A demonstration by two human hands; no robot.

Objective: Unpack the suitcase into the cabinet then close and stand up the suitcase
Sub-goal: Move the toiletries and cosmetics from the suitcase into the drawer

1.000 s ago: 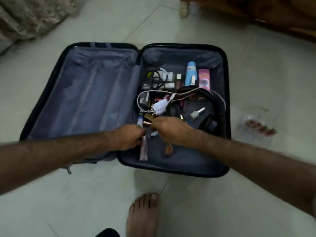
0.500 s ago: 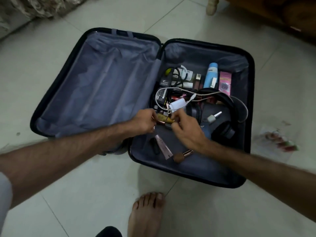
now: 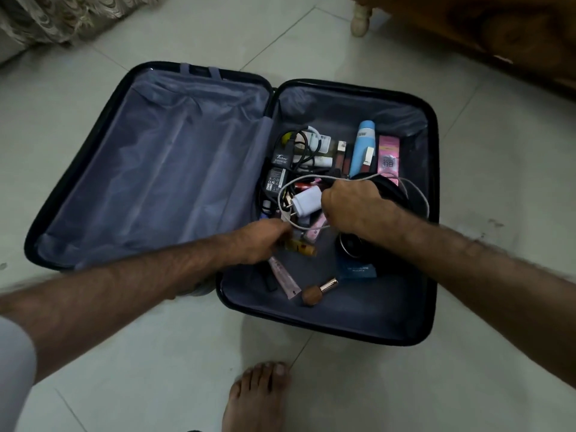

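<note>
Grey lining is covering the left half of the suitcase [image 3: 156, 169], which is lying open and flat on the tiled floor [image 3: 498, 182] so that both shells are facing up for unpacking; this half is holding nothing visible. The cabinet itself is not clearly showing, though dark wooden furniture [image 3: 498, 32] is standing at one o'clock. At the hinge line, the left hand [image 3: 261, 241] is reaching into the right half with fingers curling down over a small yellowish tube [image 3: 300, 247] and the white cable [image 3: 283, 194]; whether it is actually gripping either one cannot be told. The white charger [image 3: 307, 201] is lying just at eleven o'clock of the right hand [image 3: 352, 204], which is closing around the cable, likely to be lifting the tangle clear of the black headphones [image 3: 392, 188] beneath. At twelve o'clock of that hand, a blue spray can [image 3: 363, 145] and a pink box [image 3: 389, 154] are lying side by side against the far wall. At six o'clock, a pink tube [image 3: 285, 277], a brown bottle [image 3: 314, 293] and a blue box [image 3: 357, 271] are lying loose. Unpacking is looking barely begun.
</note>
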